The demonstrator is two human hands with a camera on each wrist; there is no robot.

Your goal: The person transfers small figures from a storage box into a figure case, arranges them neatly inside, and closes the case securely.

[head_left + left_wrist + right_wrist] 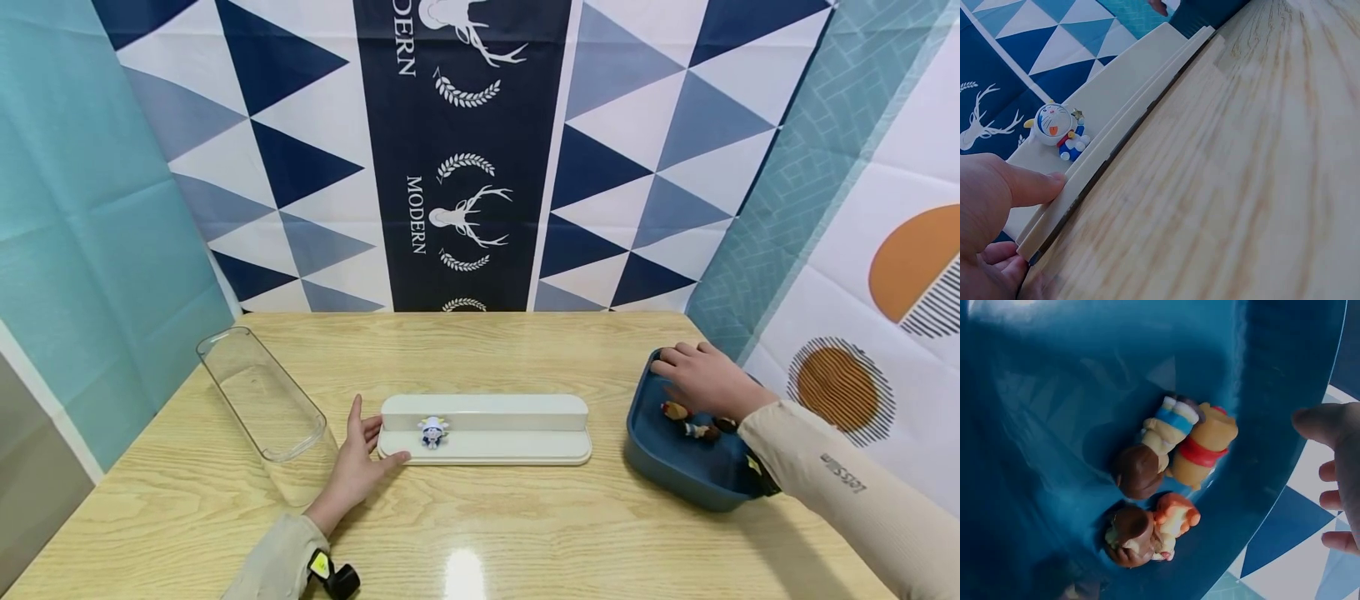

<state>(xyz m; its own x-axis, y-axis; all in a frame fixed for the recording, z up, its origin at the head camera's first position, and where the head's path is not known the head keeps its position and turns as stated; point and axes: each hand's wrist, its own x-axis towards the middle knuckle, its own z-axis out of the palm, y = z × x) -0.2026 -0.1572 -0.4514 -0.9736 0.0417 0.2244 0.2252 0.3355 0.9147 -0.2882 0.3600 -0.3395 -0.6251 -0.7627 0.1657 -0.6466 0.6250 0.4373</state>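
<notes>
My left hand [358, 467] holds the left end of a white two-step display stand [517, 446], thumb on its front ledge and fingers around the end. On the stand's lower step, near that thumb, sits a small blue-and-white cat figurine [1057, 128]. At the right, my right hand [708, 379] is over the far rim of a dark blue tub [675, 475], with nothing in its fingers. Inside the tub lie a yellow bear figurine with a red band [1200, 450], a brown-haired figurine with a blue stripe [1154, 447] and another brown-haired figurine with an orange part [1132, 537].
A clear plastic cover [262, 400] lies at the left of the wooden table [525, 533], close to my left forearm. Patterned cloth [465, 167] hangs behind the table's back edge, with more cloth along both sides.
</notes>
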